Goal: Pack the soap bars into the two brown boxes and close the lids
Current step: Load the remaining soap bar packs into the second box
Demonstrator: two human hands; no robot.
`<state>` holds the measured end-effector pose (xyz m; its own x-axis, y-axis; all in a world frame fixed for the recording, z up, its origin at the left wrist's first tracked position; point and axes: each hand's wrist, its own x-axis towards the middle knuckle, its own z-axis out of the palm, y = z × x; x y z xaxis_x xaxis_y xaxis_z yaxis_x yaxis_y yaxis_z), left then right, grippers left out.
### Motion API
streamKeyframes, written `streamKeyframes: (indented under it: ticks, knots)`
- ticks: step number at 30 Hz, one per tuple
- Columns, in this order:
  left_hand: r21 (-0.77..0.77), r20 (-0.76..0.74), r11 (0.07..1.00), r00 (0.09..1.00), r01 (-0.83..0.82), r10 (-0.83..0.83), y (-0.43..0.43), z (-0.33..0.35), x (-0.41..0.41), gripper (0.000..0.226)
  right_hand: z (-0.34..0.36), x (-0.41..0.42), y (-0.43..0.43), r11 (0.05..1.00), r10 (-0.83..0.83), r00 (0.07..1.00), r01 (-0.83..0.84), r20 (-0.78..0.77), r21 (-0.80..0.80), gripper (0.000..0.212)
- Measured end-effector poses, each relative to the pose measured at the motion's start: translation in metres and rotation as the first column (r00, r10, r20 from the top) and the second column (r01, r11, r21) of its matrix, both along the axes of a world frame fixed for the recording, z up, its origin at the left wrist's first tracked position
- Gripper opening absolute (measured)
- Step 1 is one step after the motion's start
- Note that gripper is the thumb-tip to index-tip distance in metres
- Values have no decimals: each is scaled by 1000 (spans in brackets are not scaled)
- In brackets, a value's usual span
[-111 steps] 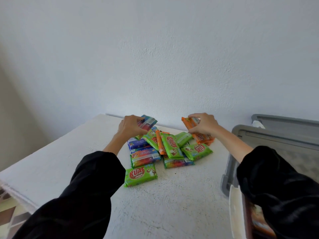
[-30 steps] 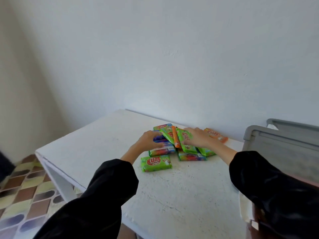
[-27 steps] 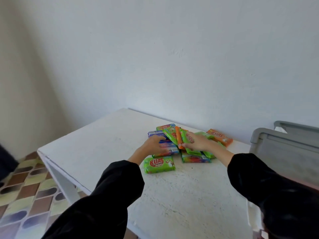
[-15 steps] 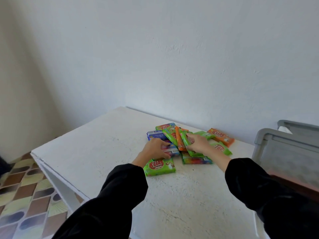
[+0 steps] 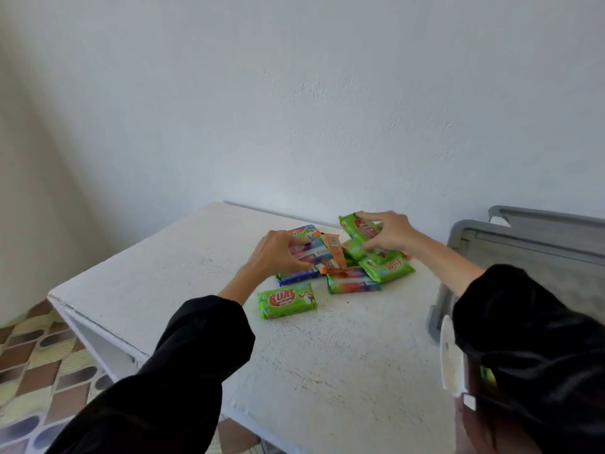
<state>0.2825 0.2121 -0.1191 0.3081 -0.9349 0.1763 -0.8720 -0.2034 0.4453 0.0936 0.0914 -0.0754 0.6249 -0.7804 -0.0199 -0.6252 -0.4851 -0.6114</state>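
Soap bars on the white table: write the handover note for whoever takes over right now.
Left hand: grips blue soap bars at the left of the pile.
Right hand: pinches a green soap bar, raised at the pile's far right.
Other bars lie heaped on the white table; a lone green bar lies apart in front.
Done: nothing visibly packed; brown boxes not clearly in view.
Left: box every bar, close both lids.

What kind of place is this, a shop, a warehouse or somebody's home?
Probably a plain room in a home, though that's a guess: a white table by a bare wall, patterned floor tiles, and only a small loose pile of soap bars.
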Motion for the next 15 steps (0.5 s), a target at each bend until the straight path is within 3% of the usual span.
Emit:
streamKeyframes:
  ticks: [4,7,15]
  knots:
    - [-26,3,987,988,157,-157,-6,33,-41,61,36,-68,13,997,-16,999,14,-30,-73,80]
    - [-44,24,953,954,300,-300,-11,59,-90,55,46,-126,24,996,-57,997,54,-42,-72,88]
    - [37,118,772,765,634,-633,-28,63,-224,54,30,-261,55,982,-188,962,182,-197,-48,94]
